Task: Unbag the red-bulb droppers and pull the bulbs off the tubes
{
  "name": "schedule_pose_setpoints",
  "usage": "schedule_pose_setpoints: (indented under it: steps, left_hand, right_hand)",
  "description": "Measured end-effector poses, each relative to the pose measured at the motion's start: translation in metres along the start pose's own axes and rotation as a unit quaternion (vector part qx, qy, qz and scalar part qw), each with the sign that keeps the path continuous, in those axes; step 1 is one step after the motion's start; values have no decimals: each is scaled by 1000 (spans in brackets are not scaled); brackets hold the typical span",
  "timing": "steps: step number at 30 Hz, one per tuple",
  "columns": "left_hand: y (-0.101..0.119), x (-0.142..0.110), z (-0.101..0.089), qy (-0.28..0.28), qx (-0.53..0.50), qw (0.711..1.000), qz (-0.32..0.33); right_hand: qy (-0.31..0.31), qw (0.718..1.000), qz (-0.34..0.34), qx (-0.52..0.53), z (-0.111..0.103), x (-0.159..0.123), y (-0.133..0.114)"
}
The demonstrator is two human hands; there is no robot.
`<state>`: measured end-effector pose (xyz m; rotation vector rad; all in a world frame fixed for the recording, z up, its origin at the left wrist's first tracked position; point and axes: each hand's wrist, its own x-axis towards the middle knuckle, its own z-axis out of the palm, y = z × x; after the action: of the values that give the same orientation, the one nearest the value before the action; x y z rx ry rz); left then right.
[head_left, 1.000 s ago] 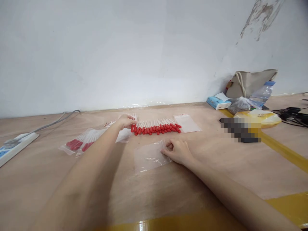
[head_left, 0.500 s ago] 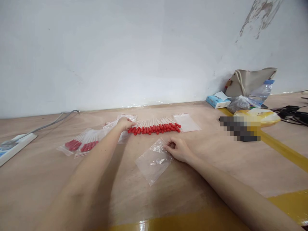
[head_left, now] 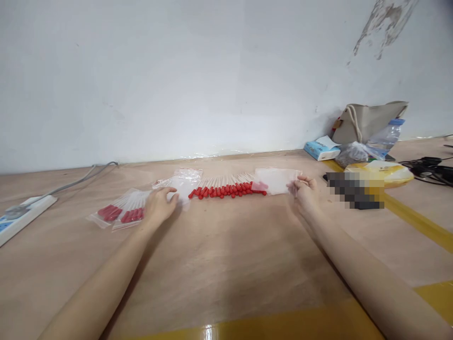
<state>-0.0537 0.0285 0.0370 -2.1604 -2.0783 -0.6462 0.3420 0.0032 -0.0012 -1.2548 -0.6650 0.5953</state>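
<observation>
A row of thin white sticks with red bulb-shaped ends (head_left: 230, 190) lies side by side in the middle, red ends toward me. My right hand (head_left: 305, 191) pinches the edge of a clear plastic bag (head_left: 278, 182) at the row's right end. This bag partly covers the rightmost red ends. My left hand (head_left: 161, 205) is apart from the row, thumb and fingers spread, with nothing in it. Just beyond it are flat clear zip bags (head_left: 187, 179). Left of that hand, two bags filled with red-ended sticks (head_left: 120, 210) lie flat, slightly overlapping.
A white power strip (head_left: 26, 219) with a grey cable sits at the left edge. At the right are a blue tissue box (head_left: 322, 148), a beige bag (head_left: 371, 123), a plastic bottle (head_left: 391, 134), a yellow pack (head_left: 392, 174) and black cables (head_left: 430, 167). Yellow tape (head_left: 419, 219) crosses the table.
My right hand has carried the clear bag from the middle front to the row's right end. My left hand has let go of the sticks' left end and drawn back leftward and nearer me.
</observation>
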Motion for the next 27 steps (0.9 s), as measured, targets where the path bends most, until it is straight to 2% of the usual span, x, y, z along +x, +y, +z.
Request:
schedule_pose_setpoints:
  steps: [2, 5, 7, 10, 12, 15, 18, 22, 27]
  left_hand:
    - [-21, -10, -6, -1, 77, 997, -21]
    - [-41, -15, -10, -63, 136, 984, -92]
    - [-46, -16, -11, -100, 143, 972, -155]
    - [-47, -17, -10, -115, 145, 956, -225]
    - [-48, -18, -9, -120, 151, 953, -234]
    - [-53, -19, -7, -127, 164, 951, -228]
    - [-57, -19, -6, -132, 178, 953, -207]
    - [-57, -17, -11, -145, 194, 952, -186]
    - [-51, -15, -35, -149, 205, 945, -206]
  right_hand:
    - [26, 1000, -3, -10, -5, 11, 7]
    - [27, 998, -27, -48, -8, 16, 16]
    - [26, 995, -51, -78, -8, 15, 19]
    - [16, 985, -80, -152, -11, 14, 22]
    - [-6, 963, -104, -249, -13, 12, 22]
    - [-25, 901, -136, -412, -13, 4, 20]
    - [-17, 861, -159, -484, -9, -9, 14]
    - [8, 837, -183, -515, -4, -19, 9]
    - [24, 840, -201, -503, -3, -21, 10]
